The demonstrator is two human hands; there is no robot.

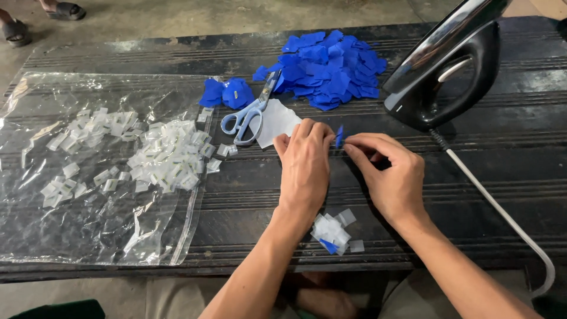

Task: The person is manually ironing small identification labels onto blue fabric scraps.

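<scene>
Head view, dark slatted worktop (pixel 248 195), noted left to right

Far left: clear plastic bag (pixel 88 224) lying flat, carrying loose small white pieces (pixel 168 156). Risk: the film is slick and light; a sleeve or draught could likely scatter them

Next: small blue bundle (pixel 227 93), then scissors (pixel 248 115) with pale blue handles resting partly on a white scrap (pixel 279 121). Blades point toward the large blue pile (pixel 331 68) near the far edge; a blind reach there could catch a fingertip

Centre: left hand (pixel 304 168), fingers pressed together, and right hand (pixel 390 174), grip pinching, meet on a small blue piece (pixel 339 136) held just above the worktop. It is tiny, so it may slip and drop between the slats

Near edge, between the forearms: little stack of finished white pieces (pixel 333 230), one showing blue. A forearm shift could sweep it off

Right: black iron (pixel 446 71) standing on its heel, cord (pixel 502 218) trailing past the right wrist and over the edge. Cannot tell whether it is hot; a snagged cord could topple it toward the hands
</scene>
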